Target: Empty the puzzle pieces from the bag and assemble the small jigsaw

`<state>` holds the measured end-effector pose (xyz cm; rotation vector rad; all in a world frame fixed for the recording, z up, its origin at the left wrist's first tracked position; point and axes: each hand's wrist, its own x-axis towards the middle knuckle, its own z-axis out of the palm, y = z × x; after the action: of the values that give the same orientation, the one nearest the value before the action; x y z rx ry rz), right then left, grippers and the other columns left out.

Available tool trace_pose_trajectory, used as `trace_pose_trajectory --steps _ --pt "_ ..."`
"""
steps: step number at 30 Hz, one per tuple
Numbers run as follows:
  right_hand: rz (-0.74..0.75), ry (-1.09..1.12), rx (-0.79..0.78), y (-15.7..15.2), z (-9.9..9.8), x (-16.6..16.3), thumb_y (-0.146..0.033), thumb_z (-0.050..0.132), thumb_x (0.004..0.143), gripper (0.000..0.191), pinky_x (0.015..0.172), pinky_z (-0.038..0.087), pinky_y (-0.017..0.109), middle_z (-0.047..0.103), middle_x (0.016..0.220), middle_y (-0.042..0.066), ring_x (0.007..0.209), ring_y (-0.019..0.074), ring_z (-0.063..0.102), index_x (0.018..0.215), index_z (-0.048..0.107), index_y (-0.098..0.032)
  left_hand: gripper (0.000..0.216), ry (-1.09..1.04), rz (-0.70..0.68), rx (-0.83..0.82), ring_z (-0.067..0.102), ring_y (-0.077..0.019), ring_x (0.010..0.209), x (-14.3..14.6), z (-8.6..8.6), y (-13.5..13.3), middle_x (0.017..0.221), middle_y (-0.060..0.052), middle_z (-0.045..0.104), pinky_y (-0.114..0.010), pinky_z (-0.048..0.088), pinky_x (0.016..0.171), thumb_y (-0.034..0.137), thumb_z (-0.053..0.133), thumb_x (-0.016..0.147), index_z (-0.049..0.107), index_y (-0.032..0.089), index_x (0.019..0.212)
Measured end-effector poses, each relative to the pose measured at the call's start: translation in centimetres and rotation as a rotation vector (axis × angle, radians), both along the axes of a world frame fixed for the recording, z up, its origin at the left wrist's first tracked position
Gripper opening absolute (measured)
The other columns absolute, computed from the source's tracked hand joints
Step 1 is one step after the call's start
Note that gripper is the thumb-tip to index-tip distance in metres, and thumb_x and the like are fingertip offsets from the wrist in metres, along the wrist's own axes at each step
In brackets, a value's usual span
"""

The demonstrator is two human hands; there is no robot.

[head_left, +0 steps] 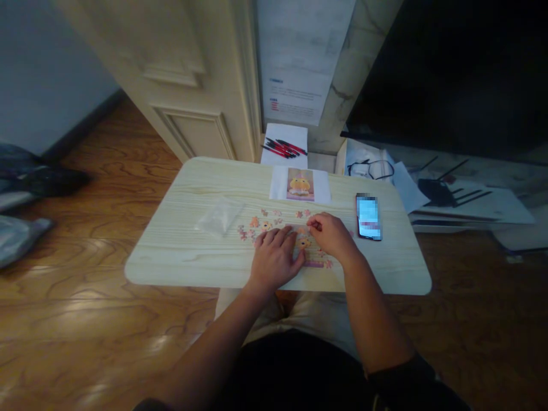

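Observation:
A small pale wooden table [180, 251] stands over my lap. My left hand [274, 257] lies flat on it, fingers stretched over a partly joined jigsaw [309, 251] in pink and orange. My right hand [331, 234] rests on the jigsaw's right side, its fingertips pinched together on a small puzzle piece. Several loose puzzle pieces [261, 224] lie scattered just beyond my left hand. A reference picture [300, 185] of an orange figure lies at the table's far edge.
A clear plastic bag [219, 217] lies left of the pieces. A phone [368, 217] with a lit screen lies at the right. Beyond the table are red and black pens [285, 148] on paper, glasses [371, 169], papers, and a door.

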<state>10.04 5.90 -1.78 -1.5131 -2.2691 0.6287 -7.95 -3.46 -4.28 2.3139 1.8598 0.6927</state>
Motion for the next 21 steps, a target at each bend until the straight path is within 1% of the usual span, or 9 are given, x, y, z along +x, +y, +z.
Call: trace_pose_trajectory --steps 4,6,9,12,15,21 --pt "0.005 -0.016 0.015 -0.2 -0.3 -0.2 -0.015 0.066 0.091 0.009 0.082 0.045 0.027 0.071 0.096 0.004 0.088 0.0166 0.063 0.091 0.073 -0.021 0.044 0.005 0.006 -0.010 0.056 -0.0329 0.127 0.0 0.0 0.0 0.146 -0.008 0.062 -0.053 0.039 0.109 0.048 0.055 0.097 0.066 0.024 0.132" --pt "0.016 -0.032 0.014 -0.4 -0.3 -0.3 -0.020 0.068 0.092 0.006 0.080 0.045 0.027 0.071 0.096 0.004 0.087 0.0165 0.063 0.092 0.073 -0.021 0.043 0.003 0.002 -0.007 0.056 -0.0331 0.127 0.0 0.0 0.0 0.146 -0.007 0.061 -0.054 0.039 0.109 0.047 0.055 0.097 0.065 0.024 0.133" --pt "0.051 -0.069 0.023 -0.7 -0.1 -0.7 -0.026 0.068 0.094 0.009 0.081 0.046 0.028 0.070 0.097 0.005 0.088 0.0175 0.064 0.094 0.075 -0.021 0.042 0.001 -0.005 -0.003 0.057 -0.0334 0.125 0.1 0.0 0.0 0.144 -0.007 0.063 -0.054 0.040 0.107 0.045 0.055 0.097 0.067 0.025 0.131" --pt "0.082 -0.098 0.014 -0.9 0.1 -1.1 -0.023 0.064 0.096 0.012 0.085 0.046 0.028 0.071 0.100 0.006 0.093 0.0183 0.065 0.096 0.076 -0.021 0.040 -0.004 -0.001 0.004 0.059 -0.0338 0.122 0.1 0.0 0.1 0.142 -0.007 0.065 -0.055 0.041 0.105 0.044 0.058 0.095 0.069 0.026 0.129" --pt "0.074 -0.117 -0.014 -0.9 0.1 -1.4 -0.020 0.062 0.097 0.013 0.084 0.046 0.028 0.071 0.101 0.006 0.092 0.0181 0.065 0.097 0.075 -0.020 0.040 -0.005 0.001 0.012 0.059 -0.0341 0.121 0.1 0.0 0.1 0.142 -0.008 0.065 -0.056 0.042 0.104 0.043 0.061 0.093 0.069 0.025 0.127" --pt "0.065 -0.100 -0.024 -0.7 0.0 -1.5 -0.016 0.063 0.095 0.009 0.086 0.046 0.029 0.068 0.103 0.007 0.093 0.0180 0.063 0.095 0.071 -0.019 0.037 0.011 0.000 0.007 0.059 -0.0334 0.120 0.0 0.1 0.1 0.143 -0.007 0.064 -0.055 0.042 0.104 0.044 0.058 0.095 0.070 0.025 0.125"
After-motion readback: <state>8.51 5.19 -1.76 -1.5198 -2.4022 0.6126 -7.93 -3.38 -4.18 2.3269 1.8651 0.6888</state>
